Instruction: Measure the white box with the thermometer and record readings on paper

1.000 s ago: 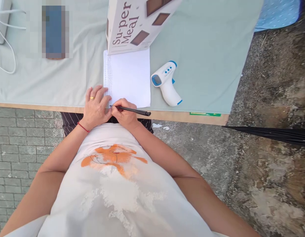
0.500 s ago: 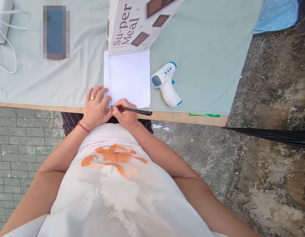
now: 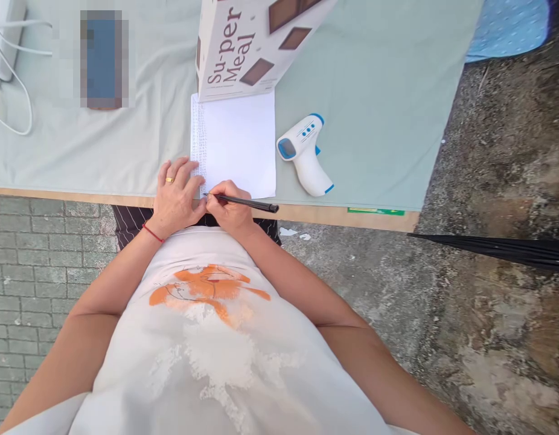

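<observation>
A black pen (image 3: 250, 202) is pinched in the fingers of my right hand (image 3: 229, 208), its tip on the lower left part of a white sheet of paper (image 3: 243, 145). Rows of small handwriting run along the sheet's left edge. My left hand (image 3: 178, 190), with a gold ring and a red string at the wrist, lies with fingers spread over that edge and holds nothing. Right of the paper is a white and blue infrared thermometer (image 3: 306, 154). Behind it stands a "Su-per Meal" box (image 3: 247, 54) at the sheet's far edge.
A pale green cloth (image 3: 361, 109) covers the table. At the left lie a blurred-out phone-like object (image 3: 101, 60) and a white device with cables (image 3: 8, 54). A folded black umbrella-like thing (image 3: 497, 249) juts in at the right. Light blue fabric (image 3: 506, 30) shows at the top right.
</observation>
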Tool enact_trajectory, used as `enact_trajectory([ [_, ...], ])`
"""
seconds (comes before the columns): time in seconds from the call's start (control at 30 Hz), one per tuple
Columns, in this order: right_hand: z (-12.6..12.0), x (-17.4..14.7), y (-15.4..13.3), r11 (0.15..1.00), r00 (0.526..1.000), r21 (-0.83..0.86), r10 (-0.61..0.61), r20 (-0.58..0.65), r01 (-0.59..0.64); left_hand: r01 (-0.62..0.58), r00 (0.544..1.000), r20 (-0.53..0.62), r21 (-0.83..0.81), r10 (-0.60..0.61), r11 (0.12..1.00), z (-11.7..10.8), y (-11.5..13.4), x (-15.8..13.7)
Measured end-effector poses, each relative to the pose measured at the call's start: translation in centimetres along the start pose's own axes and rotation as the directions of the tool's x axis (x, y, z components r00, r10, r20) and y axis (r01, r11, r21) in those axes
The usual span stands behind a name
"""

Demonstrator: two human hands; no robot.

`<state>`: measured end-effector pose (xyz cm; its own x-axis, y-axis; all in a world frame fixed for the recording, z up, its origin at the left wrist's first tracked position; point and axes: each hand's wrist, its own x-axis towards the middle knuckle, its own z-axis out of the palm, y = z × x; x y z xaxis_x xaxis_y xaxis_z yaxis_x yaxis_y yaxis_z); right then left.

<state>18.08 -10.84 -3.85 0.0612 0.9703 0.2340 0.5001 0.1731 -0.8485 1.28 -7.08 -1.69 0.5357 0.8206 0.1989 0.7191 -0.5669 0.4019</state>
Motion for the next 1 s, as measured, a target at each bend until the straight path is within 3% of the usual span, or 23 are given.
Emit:
enact_trajectory([
  [0.47, 0.00, -0.12, 0.03, 1.000, 0.998, 0.019, 0.020, -0.054, -0.019, 0.000, 1.000, -0.002, -0.010, 0.000, 1.000, -0.03, 0.06, 0.00],
  [1.0, 0.06, -0.20, 0.33, 1.000, 0.999, -0.012, 0.008, -0.032, -0.008, -0.012, 1.000, -0.014, -0.003, 0.012, 1.000, 0.15, 0.02, -0.04],
])
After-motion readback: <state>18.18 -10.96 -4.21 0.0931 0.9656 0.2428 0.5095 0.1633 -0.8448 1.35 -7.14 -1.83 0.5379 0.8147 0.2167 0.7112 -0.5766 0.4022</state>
